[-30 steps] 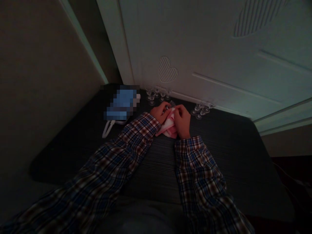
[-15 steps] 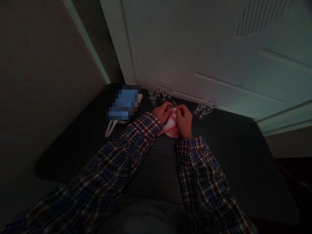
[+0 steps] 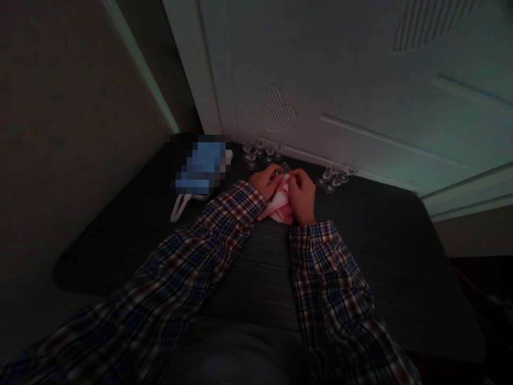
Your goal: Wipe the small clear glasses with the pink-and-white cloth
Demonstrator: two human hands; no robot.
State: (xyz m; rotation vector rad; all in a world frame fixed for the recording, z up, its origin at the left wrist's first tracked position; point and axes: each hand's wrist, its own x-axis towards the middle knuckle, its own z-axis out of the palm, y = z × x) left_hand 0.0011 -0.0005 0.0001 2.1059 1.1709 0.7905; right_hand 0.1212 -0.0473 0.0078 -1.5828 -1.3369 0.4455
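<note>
Near the middle of the dark table, both hands meet around a pink and white cloth (image 3: 282, 206). My left hand (image 3: 265, 181) is closed on a small clear glass (image 3: 285, 167); only part of the glass shows between the hands, and dim light blurs its outline. My right hand (image 3: 302, 195) pinches the cloth against the glass, fingers bent and pressed together. The cloth's lower folds hang between my wrists, down to the table. Beyond my left hand stand several small stemmed glasses (image 3: 251, 155), and to the right of my right hand is another cluster of small stemmed glasses (image 3: 329, 179).
A pixelated phone-like device (image 3: 200, 168) with a white strap (image 3: 180, 207) lies left of my hands on the dark table (image 3: 385, 256). A white panel (image 3: 256, 64) with raised hearts rises behind the table. A wall (image 3: 80, 133) borders the left side.
The whole view has shifted slightly, so everything sits a little higher in the picture. Both hands keep nearly the same hold on the cloth and glass.
</note>
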